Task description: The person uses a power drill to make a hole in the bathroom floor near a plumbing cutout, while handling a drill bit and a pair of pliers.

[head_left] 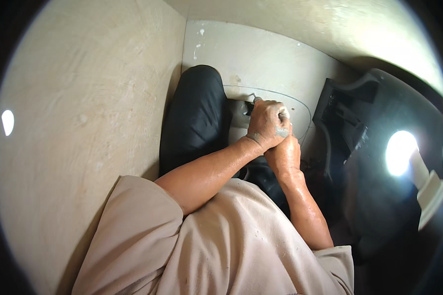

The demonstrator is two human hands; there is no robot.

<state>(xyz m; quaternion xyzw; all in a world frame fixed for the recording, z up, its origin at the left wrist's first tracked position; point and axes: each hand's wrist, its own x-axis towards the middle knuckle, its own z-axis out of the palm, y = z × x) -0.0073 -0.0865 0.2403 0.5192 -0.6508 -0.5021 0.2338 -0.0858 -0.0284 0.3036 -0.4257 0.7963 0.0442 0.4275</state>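
Both of my hands are close together in front of me, over a pale panel (pixel 266 54). My left hand (pixel 269 122), smeared with grey, is closed in a fist around a narrow tool (pixel 257 99); only its short grey end shows, so its kind cannot be told. Just below and touching it, my right hand (pixel 284 153) is also closed; what it grips, if anything, is hidden. A thin dark curved line (pixel 285 93) runs across the panel beyond my hands. Beside my left hand is a greyish patch with a dark spot (pixel 239 112), partly covered by my knee.
My dark-trousered knee (pixel 197 113) is raised close to the pale left wall (pixel 93 98). At the right stands a large black curved shell (pixel 374 113) with a bright glare on it. A pale bracket-like piece (pixel 430 194) sits at the far right. Pale surfaces enclose the space.
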